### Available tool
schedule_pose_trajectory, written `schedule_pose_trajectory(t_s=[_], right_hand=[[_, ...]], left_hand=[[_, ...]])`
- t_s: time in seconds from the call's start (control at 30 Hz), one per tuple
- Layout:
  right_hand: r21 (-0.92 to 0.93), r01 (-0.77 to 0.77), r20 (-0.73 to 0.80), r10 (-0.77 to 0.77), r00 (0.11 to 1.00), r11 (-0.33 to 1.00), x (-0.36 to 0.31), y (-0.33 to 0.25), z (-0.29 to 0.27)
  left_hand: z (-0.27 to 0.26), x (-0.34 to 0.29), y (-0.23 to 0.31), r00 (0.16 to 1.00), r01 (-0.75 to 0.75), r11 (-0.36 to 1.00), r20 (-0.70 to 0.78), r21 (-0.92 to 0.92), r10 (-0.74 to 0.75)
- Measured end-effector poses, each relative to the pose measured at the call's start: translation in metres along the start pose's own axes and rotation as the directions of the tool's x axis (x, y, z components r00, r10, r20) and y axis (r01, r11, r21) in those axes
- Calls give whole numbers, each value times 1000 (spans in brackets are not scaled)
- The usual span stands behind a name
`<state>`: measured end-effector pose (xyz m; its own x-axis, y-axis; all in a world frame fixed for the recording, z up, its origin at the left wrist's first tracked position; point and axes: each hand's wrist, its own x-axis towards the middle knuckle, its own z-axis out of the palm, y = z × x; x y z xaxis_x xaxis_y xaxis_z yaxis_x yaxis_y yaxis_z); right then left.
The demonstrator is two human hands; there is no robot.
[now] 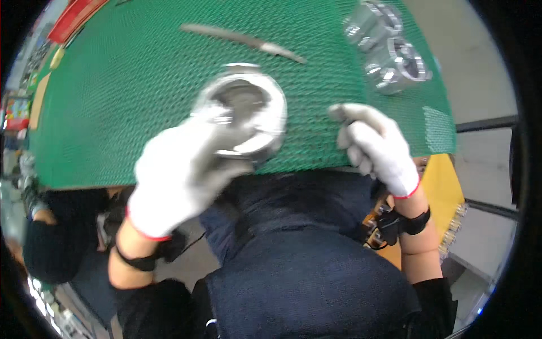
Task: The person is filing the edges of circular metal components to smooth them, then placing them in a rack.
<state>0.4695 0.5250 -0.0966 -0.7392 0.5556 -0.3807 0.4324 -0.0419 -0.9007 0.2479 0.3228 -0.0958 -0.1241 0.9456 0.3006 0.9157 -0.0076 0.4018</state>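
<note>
My left hand (186, 164), in a white knitted glove with a red cuff, grips a round, hollow, shiny metal part (270, 121) by its near left side. The part is tilted with its open mouth toward me, over the green mat (141, 85); motion blurs it and the hand. To its right, my right hand (377, 144), gloved alike, is held above the mat near its front edge. Its fingers are curled with thumb and forefinger close together, and whatever is in them, if anything, is hidden. A slim knife-like metal tool (243, 39) lies beyond the metal part.
Two similar hollow metal parts stand at the far right, one (395, 68) nearer and one (372, 25) behind it. A red tray (73, 20) is at the far left corner. Below the table's right side sits a yellow surface (443, 183) with small metal pieces. Another person (56, 243) is at the left.
</note>
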Motion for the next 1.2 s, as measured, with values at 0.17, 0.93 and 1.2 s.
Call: schedule_pose_trajectory(t_s=[0.17,0.93,1.2], right_hand=[[-132,226,-253,-254,933,965,-25,9,-46],[56,857,432,-786,442,512,37,-52,8],[-244,470,224,-422,878,848,12,-11,7]], left_hand=[[-87,-51,-122,716,602,753,-239,-266,-656],[-5,-20,14,976,-219,959,19,178,219],[-1,14,0,967,-132,991,-218,19,133]])
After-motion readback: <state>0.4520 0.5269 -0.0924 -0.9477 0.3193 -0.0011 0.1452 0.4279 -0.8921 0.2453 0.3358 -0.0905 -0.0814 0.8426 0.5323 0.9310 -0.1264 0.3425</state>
